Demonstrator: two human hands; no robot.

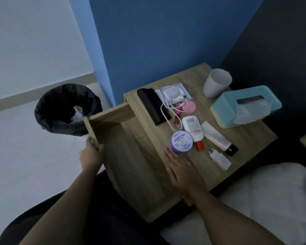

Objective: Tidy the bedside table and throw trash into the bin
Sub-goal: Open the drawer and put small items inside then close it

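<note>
A: The bedside table (pixel 245 138) sits by the bed, drawer (pixel 131 156) pulled out. Who holds it?
B: The left hand (pixel 91 154) grips the drawer's front. The right hand (pixel 181 171) lies flat and open, fingertips touching the purple jar (pixel 181 141).

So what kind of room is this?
Most likely a bedroom: a wooden bedside table holds creams and a tissue box, a white pillow lies beside it, and a bin stands on the floor.
</note>
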